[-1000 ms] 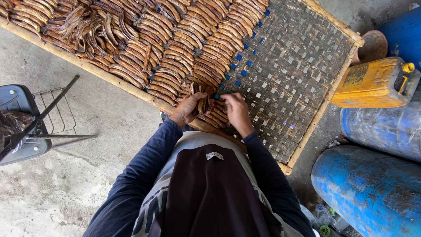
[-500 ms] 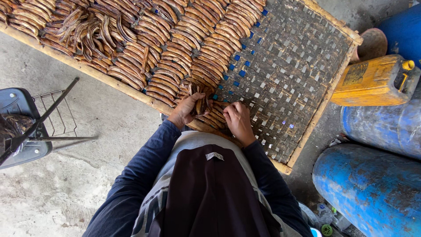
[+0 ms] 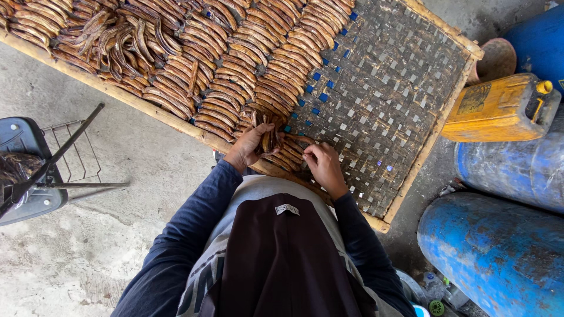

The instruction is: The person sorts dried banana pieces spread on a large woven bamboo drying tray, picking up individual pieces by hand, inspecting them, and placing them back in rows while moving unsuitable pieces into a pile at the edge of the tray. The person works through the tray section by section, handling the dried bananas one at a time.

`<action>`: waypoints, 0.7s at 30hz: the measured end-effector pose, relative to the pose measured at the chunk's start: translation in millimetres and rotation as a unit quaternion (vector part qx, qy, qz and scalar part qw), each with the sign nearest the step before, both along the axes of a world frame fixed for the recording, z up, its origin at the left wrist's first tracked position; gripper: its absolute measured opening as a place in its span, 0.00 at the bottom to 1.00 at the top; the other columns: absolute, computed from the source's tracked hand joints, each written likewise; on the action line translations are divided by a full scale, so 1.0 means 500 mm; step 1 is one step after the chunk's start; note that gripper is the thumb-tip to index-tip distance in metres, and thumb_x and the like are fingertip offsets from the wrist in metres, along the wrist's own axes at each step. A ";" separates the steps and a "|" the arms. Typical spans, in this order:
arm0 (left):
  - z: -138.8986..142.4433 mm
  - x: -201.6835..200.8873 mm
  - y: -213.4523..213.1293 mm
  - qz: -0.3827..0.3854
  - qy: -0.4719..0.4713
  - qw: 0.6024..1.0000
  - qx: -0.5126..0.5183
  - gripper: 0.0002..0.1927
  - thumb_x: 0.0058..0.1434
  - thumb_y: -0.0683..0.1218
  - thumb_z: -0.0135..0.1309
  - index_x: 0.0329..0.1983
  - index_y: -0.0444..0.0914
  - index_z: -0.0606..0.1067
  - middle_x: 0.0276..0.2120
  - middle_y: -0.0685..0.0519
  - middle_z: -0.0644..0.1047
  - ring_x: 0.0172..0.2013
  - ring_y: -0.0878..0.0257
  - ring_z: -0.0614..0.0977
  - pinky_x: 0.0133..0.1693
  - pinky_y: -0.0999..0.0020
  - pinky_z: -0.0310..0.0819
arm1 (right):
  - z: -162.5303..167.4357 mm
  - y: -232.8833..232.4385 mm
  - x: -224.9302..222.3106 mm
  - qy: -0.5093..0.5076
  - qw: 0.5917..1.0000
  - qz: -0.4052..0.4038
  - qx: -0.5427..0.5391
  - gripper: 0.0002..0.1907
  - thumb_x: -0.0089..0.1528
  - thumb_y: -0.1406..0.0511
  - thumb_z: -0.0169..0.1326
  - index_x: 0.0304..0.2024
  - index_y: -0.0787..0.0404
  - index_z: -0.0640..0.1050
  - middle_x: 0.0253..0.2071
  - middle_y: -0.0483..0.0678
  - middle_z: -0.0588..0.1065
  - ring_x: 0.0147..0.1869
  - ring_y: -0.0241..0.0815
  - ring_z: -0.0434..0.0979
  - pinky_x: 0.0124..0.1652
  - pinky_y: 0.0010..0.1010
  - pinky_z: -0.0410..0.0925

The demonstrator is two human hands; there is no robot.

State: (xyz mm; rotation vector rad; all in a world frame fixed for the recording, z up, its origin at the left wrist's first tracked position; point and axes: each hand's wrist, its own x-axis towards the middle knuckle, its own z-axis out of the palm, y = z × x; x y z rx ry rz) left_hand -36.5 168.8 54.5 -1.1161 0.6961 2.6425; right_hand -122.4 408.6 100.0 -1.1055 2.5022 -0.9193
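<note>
A wooden-framed woven drying rack lies in front of me, its left part covered with rows of brown dried banana slices. My left hand grips a small bunch of these slices at the rack's near edge. My right hand rests on the mat just to the right, fingertips pinching one slice laid down at the end of the nearest row. Both arms wear dark blue sleeves.
A yellow plastic jerrycan lies right of the rack. Blue drums stand at the right edge. A grey seat with a wire basket stands at the left on the concrete floor.
My right hand has slid a little toward me along the mat while setting a slice down. The left hand keeps its bunch in about the same place.
</note>
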 end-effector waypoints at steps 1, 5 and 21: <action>-0.002 0.001 -0.001 0.000 0.007 1.000 0.000 0.17 0.69 0.46 0.51 0.55 0.31 0.69 0.40 0.41 0.83 0.36 0.53 0.86 0.33 0.58 0.86 | -0.003 0.001 0.001 0.030 0.999 0.012 -0.002 0.05 0.61 0.67 0.63 0.37 0.63 0.80 0.31 0.53 0.72 0.36 0.51 0.73 0.38 0.44 0.66; -0.007 0.009 -0.004 0.001 0.020 1.000 0.000 0.17 0.70 0.46 0.52 0.56 0.30 0.69 0.39 0.40 0.82 0.35 0.53 0.86 0.32 0.59 0.85 | -0.014 0.006 0.003 -0.042 0.999 -0.032 -0.014 0.05 0.66 0.68 0.57 0.44 0.61 0.79 0.38 0.51 0.73 0.40 0.48 0.74 0.42 0.41 0.68; 0.030 0.025 -0.046 0.027 0.029 0.999 -0.016 0.18 0.70 0.46 0.49 0.59 0.32 0.69 0.42 0.38 0.83 0.39 0.53 0.87 0.33 0.61 0.86 | -0.024 -0.040 -0.006 0.062 0.998 -0.015 -0.007 0.07 0.65 0.69 0.57 0.46 0.61 0.77 0.40 0.49 0.73 0.45 0.49 0.75 0.49 0.43 0.67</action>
